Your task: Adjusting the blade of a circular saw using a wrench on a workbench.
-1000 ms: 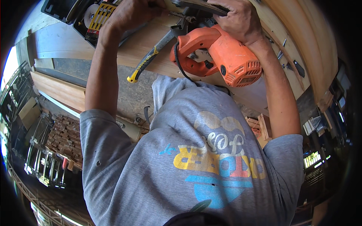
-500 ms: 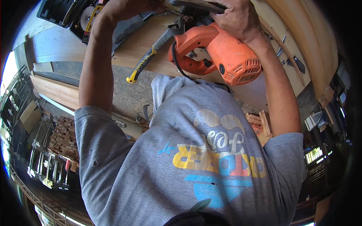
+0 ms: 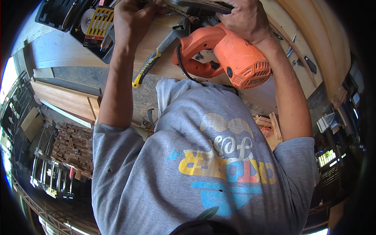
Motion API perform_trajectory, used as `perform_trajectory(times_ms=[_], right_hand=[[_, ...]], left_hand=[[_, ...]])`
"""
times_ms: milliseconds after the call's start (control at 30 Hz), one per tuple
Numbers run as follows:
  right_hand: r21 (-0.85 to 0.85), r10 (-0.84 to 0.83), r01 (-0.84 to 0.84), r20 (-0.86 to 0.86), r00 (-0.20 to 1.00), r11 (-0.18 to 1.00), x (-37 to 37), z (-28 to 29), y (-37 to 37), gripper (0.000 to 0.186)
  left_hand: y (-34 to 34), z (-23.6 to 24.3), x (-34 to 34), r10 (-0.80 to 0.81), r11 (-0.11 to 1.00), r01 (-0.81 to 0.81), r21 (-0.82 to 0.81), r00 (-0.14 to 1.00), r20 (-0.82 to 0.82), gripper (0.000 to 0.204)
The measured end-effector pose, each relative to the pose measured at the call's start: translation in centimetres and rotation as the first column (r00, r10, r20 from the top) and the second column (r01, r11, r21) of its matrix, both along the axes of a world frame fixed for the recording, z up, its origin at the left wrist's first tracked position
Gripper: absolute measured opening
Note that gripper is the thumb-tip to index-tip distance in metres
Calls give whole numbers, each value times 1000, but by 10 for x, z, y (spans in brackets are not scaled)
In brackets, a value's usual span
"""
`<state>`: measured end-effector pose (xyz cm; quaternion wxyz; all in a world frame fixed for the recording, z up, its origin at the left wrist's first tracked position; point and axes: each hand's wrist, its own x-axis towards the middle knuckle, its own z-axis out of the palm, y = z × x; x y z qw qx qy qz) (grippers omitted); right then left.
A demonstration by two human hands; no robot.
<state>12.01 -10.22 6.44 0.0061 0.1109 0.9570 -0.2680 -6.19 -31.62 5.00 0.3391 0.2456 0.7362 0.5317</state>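
Observation:
An orange corded power tool [image 3: 243, 58] with a loop handle and vented motor housing lies on the wooden bench, close to my chest. My right hand [image 3: 246, 19] is closed over the edge of its black flat plate [image 3: 201, 5] at the top of the view. My left hand [image 3: 135, 19] has its fingers curled together beside the plate; the top edge of the picture cuts off part of what they hold. A thin dark metal piece [image 3: 178, 11] runs between that hand and the tool. Left of the tool rests a hammer [image 3: 148, 67] with a yellow-and-black grip.
At the far left, an open black tool case [image 3: 103, 58] holds a yellow pack of blades [image 3: 100, 23] and a pale disc [image 3: 87, 21]. Small hand tools, among them a dark-handled one [image 3: 310, 64], lie on the right. Stacked wood blocks [image 3: 70, 147] stand lower left.
My left hand has shifted right and slightly down, nearer the tool, uncovering more of the blade pack and case. The right hand and the orange tool have stayed nearly still.

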Motion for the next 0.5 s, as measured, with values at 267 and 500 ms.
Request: perform_trajectory(times_ms=[267, 500], right_hand=[[6, 29, -29, -42, 999, 1000, -1, -5, 9, 18], [-20, -4, 4, 10, 1000, 1000, 0, -1, 4, 16]], left_hand=[[7, 7, -18, -167, 985, 166, -43, 986, -28, 18], [2, -3, -24, -159, 983, 156, -94, 987, -26, 19]])
